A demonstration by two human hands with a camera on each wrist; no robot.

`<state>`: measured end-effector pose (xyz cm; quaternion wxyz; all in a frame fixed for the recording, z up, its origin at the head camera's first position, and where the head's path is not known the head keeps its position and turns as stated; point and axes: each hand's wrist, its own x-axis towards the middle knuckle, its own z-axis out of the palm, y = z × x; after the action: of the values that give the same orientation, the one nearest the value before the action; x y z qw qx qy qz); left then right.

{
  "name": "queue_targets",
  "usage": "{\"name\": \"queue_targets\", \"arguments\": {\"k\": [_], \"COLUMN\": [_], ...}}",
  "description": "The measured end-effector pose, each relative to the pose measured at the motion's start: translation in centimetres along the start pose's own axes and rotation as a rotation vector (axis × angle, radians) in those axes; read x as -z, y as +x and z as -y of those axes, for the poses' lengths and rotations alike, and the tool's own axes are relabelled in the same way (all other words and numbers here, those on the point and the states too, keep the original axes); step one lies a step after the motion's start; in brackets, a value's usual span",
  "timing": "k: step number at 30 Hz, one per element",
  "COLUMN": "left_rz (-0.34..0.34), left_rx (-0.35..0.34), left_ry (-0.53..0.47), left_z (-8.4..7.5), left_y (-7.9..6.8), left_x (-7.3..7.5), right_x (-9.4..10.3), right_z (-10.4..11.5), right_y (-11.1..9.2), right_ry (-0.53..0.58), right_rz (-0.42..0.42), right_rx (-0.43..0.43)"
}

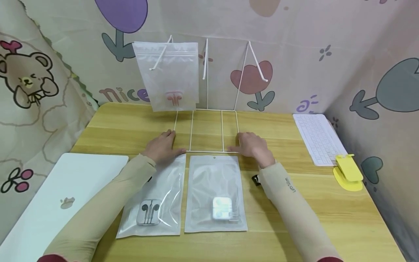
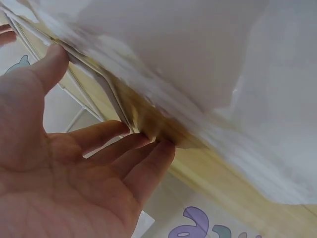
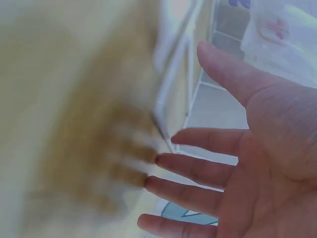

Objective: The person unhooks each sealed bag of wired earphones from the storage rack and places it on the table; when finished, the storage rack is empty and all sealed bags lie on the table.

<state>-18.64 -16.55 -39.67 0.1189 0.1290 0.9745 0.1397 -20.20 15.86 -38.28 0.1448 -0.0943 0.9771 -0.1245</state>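
A white wire display rack (image 1: 212, 151) stands on the wooden table, with several prongs at its top. My left hand (image 1: 162, 147) rests at its front left corner, thumb by the front bar and fingers along the side. At the front right corner, my right hand (image 1: 252, 145) lies with fingers extended against the frame. From the left prong hangs a clear zip bag (image 1: 170, 78) with red-tinted earphones on it. Two more pouches lie flat before the rack: a left one (image 1: 168, 193) showing dark earphones, partly under my left forearm, and a right one (image 1: 212, 182) with a white earphone case.
A silver laptop (image 1: 95, 171) lies closed at the left, partly behind my left sleeve. On the right are a white keyboard (image 1: 319, 138) and a yellow stand (image 1: 349, 169). A small black item (image 1: 256, 180) sits by my right sleeve. Patterned cloth (image 1: 288, 29) surrounds the table.
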Motion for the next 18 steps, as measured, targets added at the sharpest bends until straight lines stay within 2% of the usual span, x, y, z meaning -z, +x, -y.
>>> {"name": "queue_targets", "arguments": {"k": [6, 9, 12, 18], "left_rz": [-0.005, -0.004, -0.002, 0.001], "left_rx": [-0.006, 0.000, 0.005, -0.005], "left_ry": [-0.005, -0.008, -0.009, -0.007], "left_z": [0.2, 0.4, 0.5, 0.5], "left_y": [0.0, 0.0, -0.1, 0.1], "left_x": [-0.1, -0.2, -0.2, -0.2], "right_x": [1.6, 2.0, 2.3, 3.2], "right_z": [1.0, 2.1, 3.2, 5.1], "right_y": [2.3, 3.8, 5.2, 6.9], "right_ry": [0.409, 0.565, 0.642, 0.654], "right_rz": [-0.106, -0.133, -0.149, -0.191], "right_rx": [0.135, 0.202, 0.241, 0.281]}}
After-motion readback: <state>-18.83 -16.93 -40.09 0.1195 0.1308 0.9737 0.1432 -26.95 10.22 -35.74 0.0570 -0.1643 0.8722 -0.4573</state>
